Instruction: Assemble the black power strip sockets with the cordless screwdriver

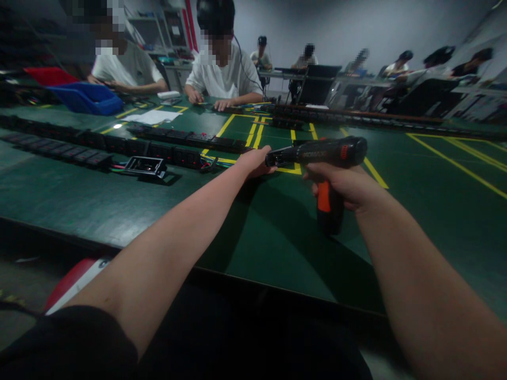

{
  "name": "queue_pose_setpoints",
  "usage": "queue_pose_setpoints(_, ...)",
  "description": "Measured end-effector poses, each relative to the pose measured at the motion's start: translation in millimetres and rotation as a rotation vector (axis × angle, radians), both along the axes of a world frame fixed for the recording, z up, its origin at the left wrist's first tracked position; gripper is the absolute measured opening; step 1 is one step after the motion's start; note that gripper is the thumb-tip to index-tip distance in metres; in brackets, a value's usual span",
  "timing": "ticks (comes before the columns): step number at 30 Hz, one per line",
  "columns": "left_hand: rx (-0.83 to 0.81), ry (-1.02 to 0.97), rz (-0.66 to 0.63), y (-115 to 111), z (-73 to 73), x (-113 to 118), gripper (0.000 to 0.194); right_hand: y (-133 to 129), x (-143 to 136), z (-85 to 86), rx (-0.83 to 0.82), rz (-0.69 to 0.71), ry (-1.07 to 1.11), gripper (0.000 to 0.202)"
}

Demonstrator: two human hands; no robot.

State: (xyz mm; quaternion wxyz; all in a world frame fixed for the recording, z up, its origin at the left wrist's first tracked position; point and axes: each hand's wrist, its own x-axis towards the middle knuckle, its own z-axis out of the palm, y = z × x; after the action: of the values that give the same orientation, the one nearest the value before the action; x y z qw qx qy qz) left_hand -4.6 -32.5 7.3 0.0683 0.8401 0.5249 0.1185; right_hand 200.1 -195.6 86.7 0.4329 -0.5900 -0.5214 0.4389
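Observation:
My right hand [336, 179] is wrapped round the grip of a black and orange cordless drill [330, 151], whose nose points left. My left hand [256, 160] is closed just beyond the nose, by a small dark part [274, 158]. What its fingers hold is mostly hidden by the hand and the drill. To its left runs a black power strip [190, 138], with loose wires [222, 162] near the hand. A longer strip [158, 150] lies in front of it. Nearest me, another strip [59, 149] is joined by coloured wires to an open black end housing [146, 166].
Yellow tape lines mark the green table [190, 206]. A blue bin [89, 97], a red bin [51, 76] and white paper [152, 116] are at the back left. Long dark strips [356, 115] lie along the far side. Two co-workers [224, 68] sit opposite, others farther back.

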Motion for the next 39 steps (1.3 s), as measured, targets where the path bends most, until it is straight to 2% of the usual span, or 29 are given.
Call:
queue_pose_setpoints(6, 0.048, -0.034, -0.004, -2, 0.9, 1, 0.068, -1, 0, -0.4, -0.015, 0.018, 0.019, 0.006)
queue_pose_setpoints(12, 0.021, -0.015, 0.031, -3, 2.4, 2, 0.069, -1, -1, 0.2, -0.008, 0.011, 0.011, 0.005)
queue_pose_setpoints(30, -0.003, -0.026, 0.020, -3, 2.8, 0, 0.072, 1, 6, -1.8, 0.024, 0.011, -0.013, 0.019)
queue_pose_setpoints(39, 0.001, -0.030, 0.023, -4, 4.3, 0, 0.067, -2, 8, 5.5, 0.032, -0.015, 0.004, 0.027)
